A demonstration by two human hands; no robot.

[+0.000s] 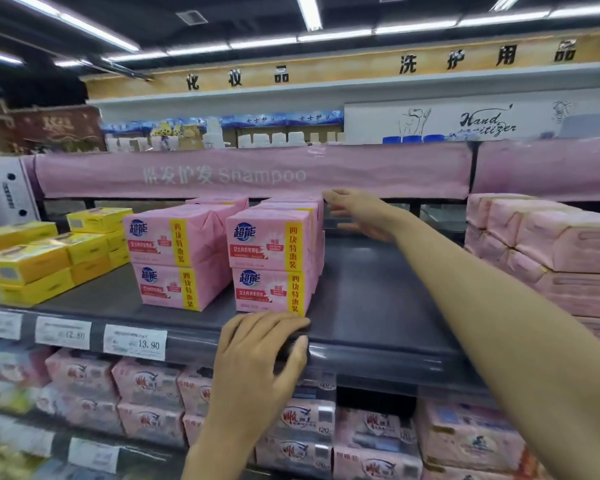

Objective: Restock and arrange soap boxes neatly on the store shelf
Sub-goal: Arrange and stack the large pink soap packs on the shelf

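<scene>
Pink soap boxes wear glossy, crinkled plastic wrap; the dark shelf looks smooth and matt; price tags look papery.

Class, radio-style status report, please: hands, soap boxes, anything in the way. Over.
Left hand resting on shelf edge, holding nothing. Right hand open, fingers at rear of right pink soap stack, two high. Nothing blocking the reach.
</scene>
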